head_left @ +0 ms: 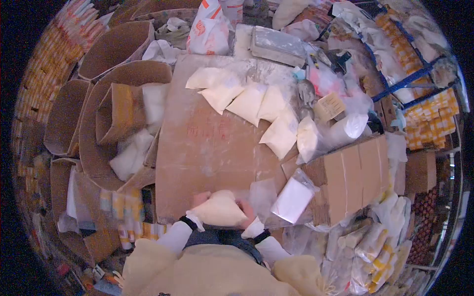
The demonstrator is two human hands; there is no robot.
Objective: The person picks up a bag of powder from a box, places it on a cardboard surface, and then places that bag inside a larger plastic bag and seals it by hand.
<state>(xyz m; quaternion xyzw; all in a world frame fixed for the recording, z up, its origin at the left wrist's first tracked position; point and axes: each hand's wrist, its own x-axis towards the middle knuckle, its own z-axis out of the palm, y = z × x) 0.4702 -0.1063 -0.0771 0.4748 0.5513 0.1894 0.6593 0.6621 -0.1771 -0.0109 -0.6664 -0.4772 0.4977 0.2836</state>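
Note:
A plump clear bag of cream-coloured powder (220, 209) is held at the near edge of a cardboard-covered work surface (207, 153). My left hand (200, 199) grips its left side and my right hand (246, 211) its right side; the bag hides part of the fingers of both. Just right of my right hand lie a flat clear plastic bag (263, 195) and a stack of white bags or sheets in plastic (294, 196). Farther off, several similar filled bags (248, 102) lie in a curved row.
A dusty metal scale (278, 44) stands at the back, with a metal scoop (305, 92) nearer, beside a small box (330, 107). Open cardboard boxes (123, 74) crowd the left. Folded cardboard (353, 172) lies right, and a blue metal frame (407, 81) rises behind it.

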